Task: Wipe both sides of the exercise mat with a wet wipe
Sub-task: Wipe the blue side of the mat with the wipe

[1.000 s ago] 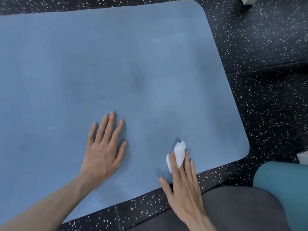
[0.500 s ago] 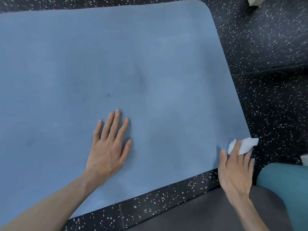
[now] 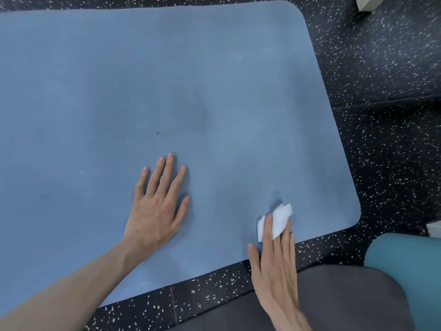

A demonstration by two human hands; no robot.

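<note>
The flat blue rubber exercise mat (image 3: 167, 91) lies on the black speckled floor (image 3: 393, 139), its unwiped stretch running from the right hand (image 3: 274, 266) toward ten o'clock. That hand's straight fingers press a crumpled white wet wipe (image 3: 278, 219) down near the mat's near edge. The left hand (image 3: 155, 211) (nearer the middle) lies flat, fingers spread, holding nothing; the rounded corner sits at three o'clock of the wipe, with open room beyond.

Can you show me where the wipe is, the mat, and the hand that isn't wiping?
wipe (image 3: 279, 217): head view, on its white folded middle.
mat (image 3: 143, 91): head view, on bare blue surface.
left hand (image 3: 155, 211): head view, on its back.
</note>
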